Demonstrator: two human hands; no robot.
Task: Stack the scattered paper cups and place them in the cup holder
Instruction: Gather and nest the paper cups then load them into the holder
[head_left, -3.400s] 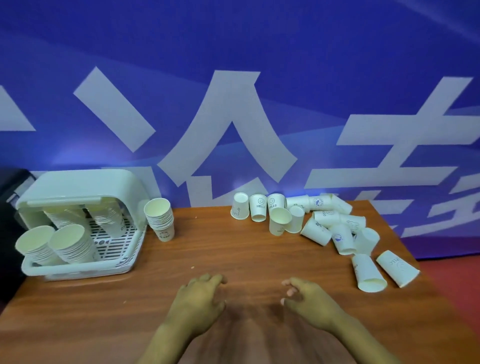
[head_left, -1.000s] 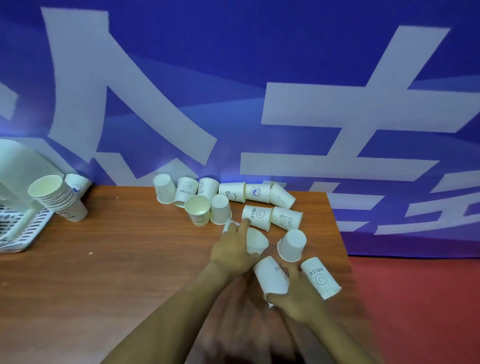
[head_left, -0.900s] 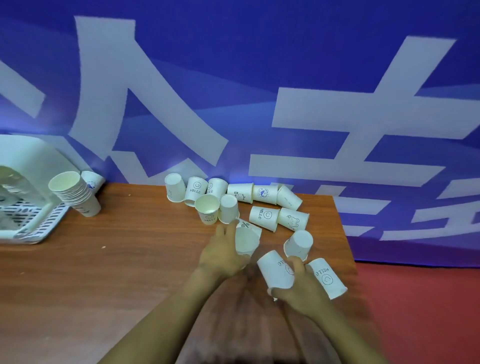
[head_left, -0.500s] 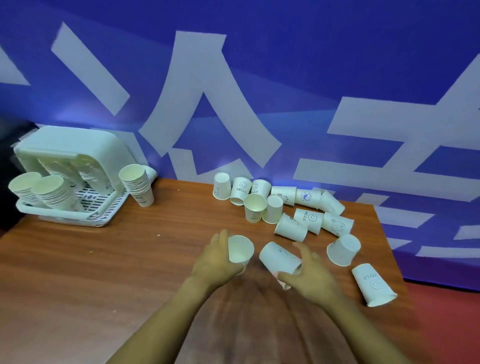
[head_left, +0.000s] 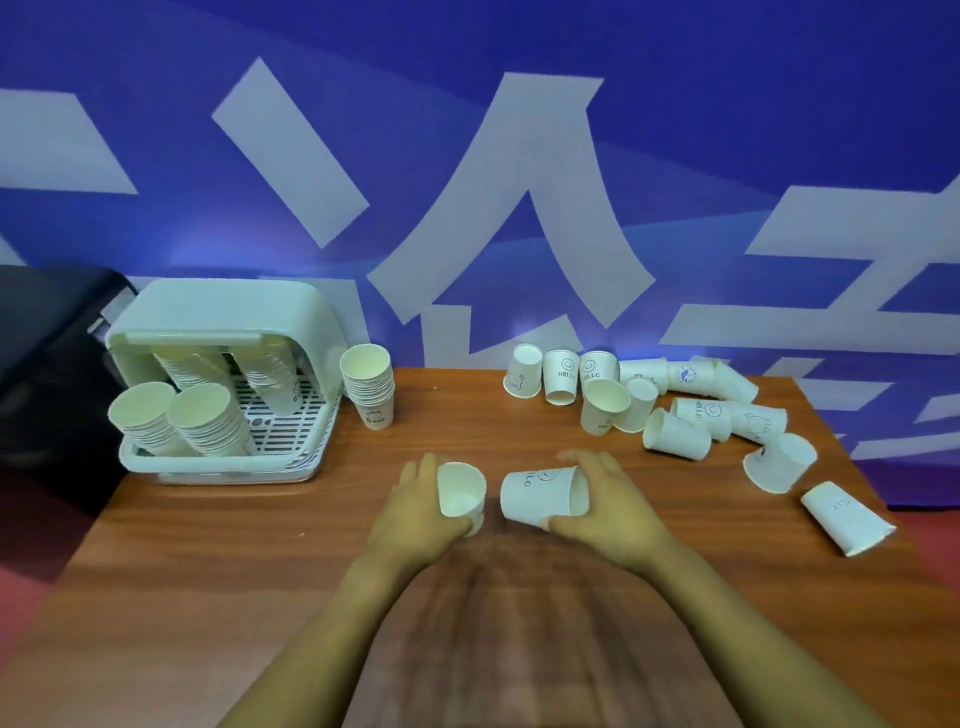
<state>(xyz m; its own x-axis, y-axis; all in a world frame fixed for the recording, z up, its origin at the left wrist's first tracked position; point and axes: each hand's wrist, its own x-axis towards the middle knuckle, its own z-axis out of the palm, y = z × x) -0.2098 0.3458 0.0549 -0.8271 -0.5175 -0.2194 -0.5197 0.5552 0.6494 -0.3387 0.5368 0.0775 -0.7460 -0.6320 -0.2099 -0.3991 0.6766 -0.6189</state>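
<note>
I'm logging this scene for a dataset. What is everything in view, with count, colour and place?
cup holder: one, pale green, table's left end, four cup stacks inside
stack of cups: one, white, upright right of the holder
loose cups: about thirteen, white, scattered at the table's far right
held cups: two, white, one in the left hand, one in the right
table: one, brown wood
backdrop: blue with white shapes
left hand: grips a cup
right hand: grips a cup
</note>
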